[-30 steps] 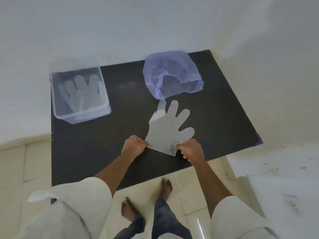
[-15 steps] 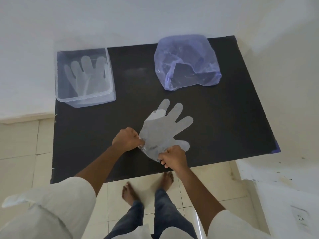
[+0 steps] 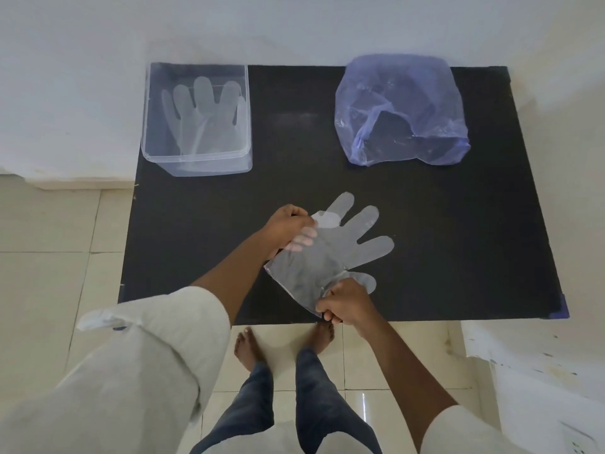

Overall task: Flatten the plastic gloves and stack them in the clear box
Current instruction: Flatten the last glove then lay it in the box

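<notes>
Lying on the black matte surface (image 3: 458, 224), well clear of the rigid clear box (image 3: 196, 158) already holding flat gloves. Now lifting, turning toward that box: thin filmy plastic glove (image 3: 327, 257), left hand (image 3: 288, 231) sliding fingers beneath, right hand (image 3: 347, 303) pinching its cuff.

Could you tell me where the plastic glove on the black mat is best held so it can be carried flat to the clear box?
Probably by the plastic glove's cuff side, from the near edge of the black mat. The cuff is its widest, straightest part; the left hand and right hand already pinch there, so the thin fingers trail toward the clear box.
</notes>
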